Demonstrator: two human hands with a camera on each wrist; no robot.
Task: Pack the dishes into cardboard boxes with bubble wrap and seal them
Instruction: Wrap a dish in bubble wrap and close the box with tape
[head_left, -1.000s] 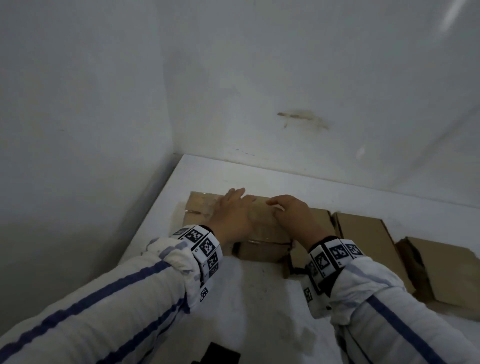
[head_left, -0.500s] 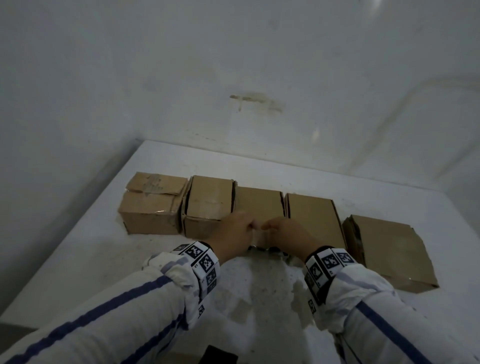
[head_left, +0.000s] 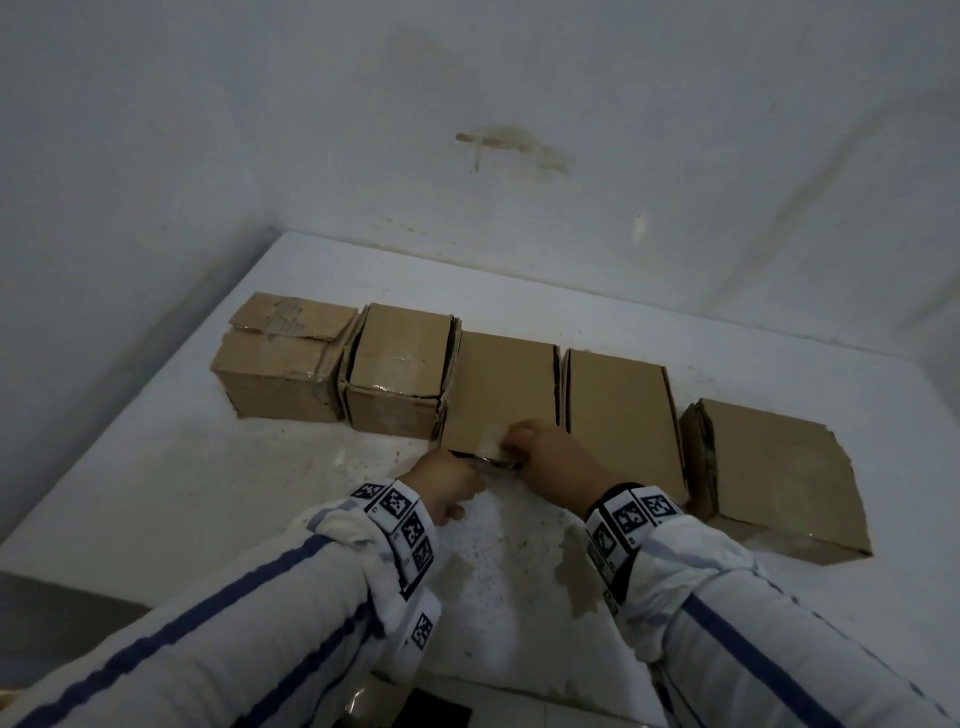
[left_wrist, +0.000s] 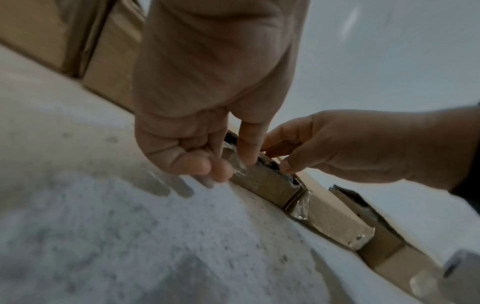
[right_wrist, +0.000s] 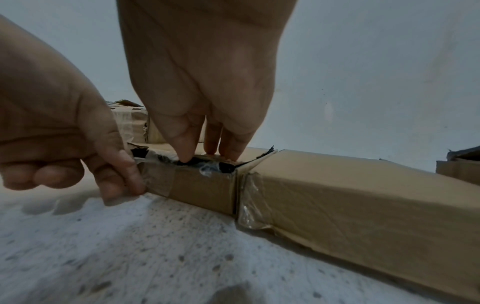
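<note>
A white speckled table (head_left: 249, 467) carries five cardboard boxes (head_left: 621, 410) in a row, side by side near the wall.

I saw five brown cardboard boxes (head_left: 498, 384) on a white speckled table (head_left: 291, 467), clear glossy tape (right_wrist: 158, 181) over brown card, white sleeves (head_left: 260, 613) with navy stripes, black-and-white square-patterned wristbands (head_left: 400, 519), pale grey wall (head_left: 623, 78) bearing a tan smear (head_left: 509, 145).

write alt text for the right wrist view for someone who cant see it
The right hand presses its fingertips onto the torn top front edge of a cardboard box, while the left hand pinches clear tape at the box's left corner. A second box sits beside it on a speckled white surface.
</note>
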